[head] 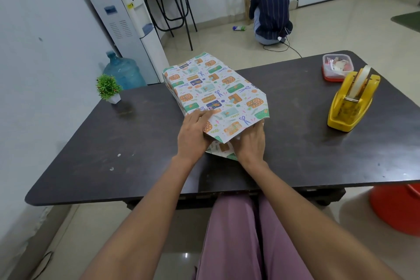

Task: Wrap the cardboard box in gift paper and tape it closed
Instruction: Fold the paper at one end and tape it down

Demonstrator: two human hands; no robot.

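A long box covered in white gift paper (213, 88) with orange, green and blue present prints lies in the middle of the dark table (91, 154); the cardboard itself is hidden. At its near end a pointed paper flap hangs down over the end face, with a lower flap spread on the table. My left hand (193, 134) presses flat on the left near corner of the paper, fingers straight. My right hand (250, 143) has its fingers tucked under the pointed flap, so they are hidden. A yellow tape dispenser (351, 102) with a roll of tape stands to the right.
A small potted plant (109, 88) stands at the table's left back. A red-lidded plastic container (336, 68) sits behind the dispenser. A red stool (397, 209) is at the lower right. A person (270, 9) crouches on the floor beyond the table, near a water dispenser (122, 20).
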